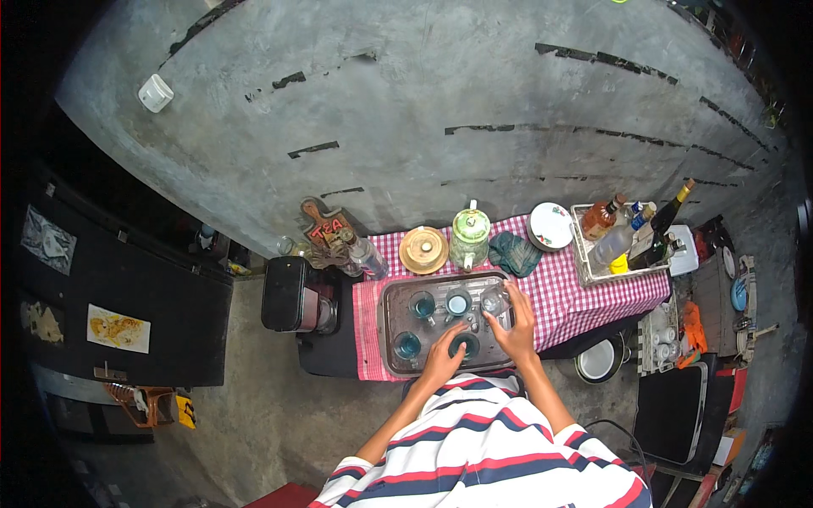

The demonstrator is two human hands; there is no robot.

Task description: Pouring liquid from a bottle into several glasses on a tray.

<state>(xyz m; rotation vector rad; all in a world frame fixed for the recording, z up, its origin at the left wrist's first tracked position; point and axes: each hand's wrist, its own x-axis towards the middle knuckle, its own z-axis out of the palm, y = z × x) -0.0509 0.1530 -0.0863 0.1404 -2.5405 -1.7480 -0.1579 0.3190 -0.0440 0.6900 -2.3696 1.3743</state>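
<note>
A dark tray [389, 296] in front of me carries several small glass mugs. My left hand [442, 359] is closed at the near middle mug [471, 344], which looks blue, with fingers and thumb at its left side. My right hand [517, 326] curves around a clear glass mug [492, 299] at the tray's far right, thumb on the near side and fingers on the right. Between that mug and a blue-tinted mug [421, 305] stands a mug with a pale inside [458, 302]. Another blue mug [406, 345] sits at the near left.
Behind the tray stand a stacked wooden-looking dish [423, 251], a green-topped teapot [471, 233], a dark green cloth [514, 255] and a white floral plate [550, 227]. A white basket [584, 273] of bottles is at the right, a black machine [288, 294] at the left. A grey wall [406, 102] rises behind.
</note>
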